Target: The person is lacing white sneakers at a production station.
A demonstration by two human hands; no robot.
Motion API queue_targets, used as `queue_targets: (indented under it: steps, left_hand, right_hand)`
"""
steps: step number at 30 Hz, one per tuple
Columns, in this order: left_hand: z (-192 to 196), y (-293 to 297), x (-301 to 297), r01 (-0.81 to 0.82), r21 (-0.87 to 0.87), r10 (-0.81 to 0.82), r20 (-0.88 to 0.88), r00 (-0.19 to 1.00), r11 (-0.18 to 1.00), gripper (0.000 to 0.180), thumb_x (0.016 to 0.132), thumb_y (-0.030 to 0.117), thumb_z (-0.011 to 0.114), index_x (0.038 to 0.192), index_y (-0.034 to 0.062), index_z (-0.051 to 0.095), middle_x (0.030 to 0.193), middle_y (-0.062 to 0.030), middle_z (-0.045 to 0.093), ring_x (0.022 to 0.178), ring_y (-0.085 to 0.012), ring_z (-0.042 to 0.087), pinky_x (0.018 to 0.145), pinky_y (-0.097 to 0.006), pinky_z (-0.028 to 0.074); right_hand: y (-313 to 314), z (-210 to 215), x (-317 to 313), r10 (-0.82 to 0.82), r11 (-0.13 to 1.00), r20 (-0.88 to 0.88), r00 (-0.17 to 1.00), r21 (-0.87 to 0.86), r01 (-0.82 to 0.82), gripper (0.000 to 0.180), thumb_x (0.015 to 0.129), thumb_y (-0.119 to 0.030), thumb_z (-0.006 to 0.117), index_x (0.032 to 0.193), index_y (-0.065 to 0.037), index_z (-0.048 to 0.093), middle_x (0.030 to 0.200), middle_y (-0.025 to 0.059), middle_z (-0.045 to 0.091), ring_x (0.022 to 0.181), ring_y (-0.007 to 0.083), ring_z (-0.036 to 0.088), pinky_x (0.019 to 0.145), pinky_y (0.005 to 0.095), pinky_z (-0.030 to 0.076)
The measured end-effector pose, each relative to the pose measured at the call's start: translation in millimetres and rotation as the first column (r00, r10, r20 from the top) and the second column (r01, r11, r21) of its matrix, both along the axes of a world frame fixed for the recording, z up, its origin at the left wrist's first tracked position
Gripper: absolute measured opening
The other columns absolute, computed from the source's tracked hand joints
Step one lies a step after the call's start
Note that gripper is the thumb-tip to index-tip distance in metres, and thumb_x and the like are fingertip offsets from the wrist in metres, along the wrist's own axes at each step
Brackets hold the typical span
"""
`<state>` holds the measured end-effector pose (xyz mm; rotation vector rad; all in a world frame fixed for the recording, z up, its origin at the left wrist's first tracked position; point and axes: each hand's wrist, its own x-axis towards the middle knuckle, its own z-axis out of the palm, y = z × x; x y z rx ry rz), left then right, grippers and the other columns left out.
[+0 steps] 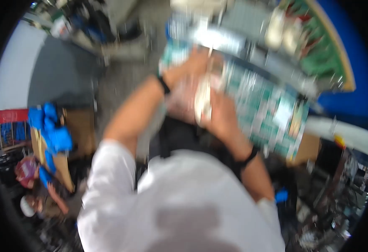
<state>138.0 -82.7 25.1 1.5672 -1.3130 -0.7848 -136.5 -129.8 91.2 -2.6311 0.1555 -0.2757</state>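
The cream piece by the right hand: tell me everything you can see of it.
The cream piece is pale and narrow, longer than wide, with its long side running roughly away from the person. The right hand meets its right side; blur hides how the fingers sit on it. A pinkish area shows to its left. Its material, finer parts and exact outline are too smeared to tell.

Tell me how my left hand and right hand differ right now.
The left hand is farther out; the right hand is closer to the white shirt. The right hand is against a pale object, while the left hand lies beyond it. Both wear a dark wristband; blur hides the finger details.
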Motion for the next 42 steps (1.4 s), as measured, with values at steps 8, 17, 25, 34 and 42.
queue_targets:
  steps: [8,17,25,34,42]
  left_hand:
    - [28.4,-4.7,-15.8,-0.081,0.100,-0.007,0.671,0.741,0.992,0.069,0.085,0.070,0.086,0.144,0.0358,0.075,0.155,-0.0013,0.069,0.161,-0.0349,0.045,0.131,-0.074,0.015]
    - [30.8,-2.7,-32.5,-0.091,0.104,0.008,0.617,0.787,0.990,0.069,0.083,0.065,0.090,0.143,0.0333,0.077,0.154,-0.0041,0.071,0.136,-0.0295,0.069,0.128,-0.064,0.028]
    - [38.9,2.6,-21.5,-0.019,0.173,-0.056,0.422,0.905,0.985,0.072,0.087,0.053,0.093,0.149,0.0233,0.073,0.158,-0.0096,0.068,0.148,-0.0315,0.062,0.127,-0.051,0.044]
    - [44.6,5.3,-54.2,-0.117,0.106,0.085,0.269,0.959,0.987,0.078,0.089,0.043,0.096,0.155,0.0135,0.067,0.168,-0.0128,0.056,0.151,-0.0296,0.056,0.123,-0.043,0.049]
    - [28.4,16.9,-43.6,-0.197,0.048,0.195,0.035,0.980,0.979,0.072,0.089,0.034,0.097,0.151,0.0116,0.069,0.167,-0.0151,0.057,0.151,-0.0309,0.056,0.126,-0.043,0.044]
  right_hand:
    - [-16.9,-9.2,0.8,-0.042,0.983,0.098,0.994,0.185,0.023,0.085,0.077,-0.029,0.088,0.147,0.011,0.060,0.116,0.0244,0.070,0.105,0.0435,0.069,0.093,0.0532,0.055]
    - [-4.9,9.7,-11.6,-0.145,0.916,-0.005,0.989,0.377,0.136,0.074,0.083,-0.025,0.087,0.146,0.007,0.064,0.114,0.0220,0.072,0.105,0.0406,0.071,0.095,0.0492,0.057]
    - [56.2,13.0,-2.0,0.106,0.880,0.021,0.994,0.463,-0.104,0.072,0.082,-0.023,0.086,0.144,0.008,0.064,0.110,0.0225,0.069,0.103,0.0404,0.070,0.095,0.0484,0.056]
    - [-23.1,-19.8,-34.7,-0.152,0.988,0.174,0.973,0.043,0.147,0.084,0.079,-0.031,0.086,0.146,0.010,0.059,0.115,0.0226,0.067,0.105,0.0429,0.067,0.095,0.0526,0.053]
    - [-42.7,32.2,-112.5,-0.231,0.960,-0.202,0.952,0.110,0.257,0.081,0.081,-0.030,0.084,0.147,0.010,0.060,0.118,0.0245,0.070,0.110,0.0434,0.068,0.100,0.0521,0.054]
